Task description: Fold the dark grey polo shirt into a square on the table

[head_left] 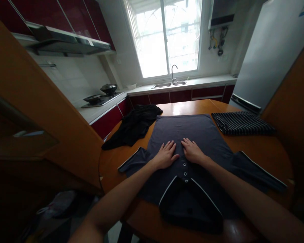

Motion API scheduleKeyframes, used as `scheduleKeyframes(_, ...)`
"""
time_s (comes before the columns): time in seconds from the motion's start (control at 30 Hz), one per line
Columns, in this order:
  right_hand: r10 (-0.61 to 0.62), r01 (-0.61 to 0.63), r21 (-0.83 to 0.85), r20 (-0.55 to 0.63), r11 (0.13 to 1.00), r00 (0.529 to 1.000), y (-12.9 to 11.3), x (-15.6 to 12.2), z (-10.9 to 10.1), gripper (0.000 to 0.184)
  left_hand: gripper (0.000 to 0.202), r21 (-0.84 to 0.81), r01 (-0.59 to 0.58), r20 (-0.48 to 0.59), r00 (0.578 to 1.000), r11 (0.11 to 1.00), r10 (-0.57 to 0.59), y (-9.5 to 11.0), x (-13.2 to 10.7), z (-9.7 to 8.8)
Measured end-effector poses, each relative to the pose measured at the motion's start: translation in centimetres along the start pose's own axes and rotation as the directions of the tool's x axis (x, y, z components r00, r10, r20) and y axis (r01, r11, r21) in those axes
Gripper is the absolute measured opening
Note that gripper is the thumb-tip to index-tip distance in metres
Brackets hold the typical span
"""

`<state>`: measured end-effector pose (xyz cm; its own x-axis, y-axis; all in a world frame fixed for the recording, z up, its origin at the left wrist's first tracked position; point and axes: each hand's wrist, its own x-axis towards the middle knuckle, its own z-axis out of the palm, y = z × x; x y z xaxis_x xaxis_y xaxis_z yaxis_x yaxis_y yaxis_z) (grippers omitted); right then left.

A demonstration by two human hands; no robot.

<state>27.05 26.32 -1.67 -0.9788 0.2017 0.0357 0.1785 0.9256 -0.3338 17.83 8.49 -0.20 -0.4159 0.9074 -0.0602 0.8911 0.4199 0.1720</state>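
Note:
A dark grey-blue polo shirt [190,128] lies spread front side up, its collar [192,212] toward me and its hem at the far side. White piping edges the collar and both short sleeves, which stick out left and right. My left hand [167,155] rests flat on the shirt's chest with the fingers spread, left of the button line. To the right of that line, my right hand [192,151] presses on the fabric, fingers stretched out. Neither hand grips any cloth. Several ringed buttons [184,173] run between my wrists down to the collar.
The shirt lies on a round wooden table [184,108]. A crumpled black garment [136,123] is at its far left, and a folded black striped garment [240,122] at its far right. Beyond are a sink [169,84], a stove [103,100] with pans, and a fridge [271,57].

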Motion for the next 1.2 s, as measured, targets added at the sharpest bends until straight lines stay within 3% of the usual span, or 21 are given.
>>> scheduleKeyframes(0.4, -0.034, 0.033, -0.065, -0.020, 0.997, 0.999, -0.3, -0.4, -0.3, 0.053, 0.066, -0.057, -0.005, -0.012, 1.000, 0.998, 0.004, -0.2, -0.4, -0.1)
scheduleKeyframes(0.53, -0.021, 0.021, -0.068, -0.006, 0.997, 1.000, -0.3, -0.4, -0.5, 0.053, 0.062, -0.092, -0.056, -0.031, 0.998, 0.994, 0.053, -0.8, -1.0, -1.6)
scheduleKeyframes(0.63, -0.019, 0.018, -0.072, -0.002, 0.997, 1.000, -0.1, -0.3, -0.4, 0.052, 0.055, -0.146, -0.002, -0.072, 0.997, 0.989, -0.009, -3.2, -2.2, -4.3)
scheduleKeyframes(0.7, -0.024, 0.023, -0.068, -0.007, 0.997, 1.000, 0.0, -0.2, -0.2, 0.052, 0.050, -0.162, 0.130, -0.097, 0.984, 0.978, -0.147, -5.9, -3.6, -6.4)
scheduleKeyframes(0.83, -0.023, 0.022, -0.078, -0.019, 0.997, 1.000, 0.2, -0.1, 0.3, 0.050, 0.050, -0.225, 0.462, -0.058, 0.872, 0.858, -0.485, -11.8, -6.9, -9.3)
scheduleKeyframes(0.9, -0.023, 0.021, -0.091, -0.020, 0.996, 1.000, 0.2, -0.1, 0.3, 0.051, 0.051, -0.241, 0.536, 0.006, 0.834, 0.809, -0.551, -14.0, -8.1, -9.6)
scheduleKeyframes(1.0, -0.022, 0.020, -0.098, -0.023, 0.995, 0.999, 0.1, -0.1, 0.3, 0.051, 0.050, -0.261, 0.580, 0.120, 0.813, 0.772, -0.570, -15.8, -8.9, -9.2)
scheduleKeyframes(1.2, -0.014, 0.011, -0.101, -0.031, 0.995, 0.999, 0.0, -0.2, 0.1, 0.050, 0.051, -0.280, 0.617, 0.285, 0.785, 0.736, -0.550, -15.8, -8.3, -8.0)
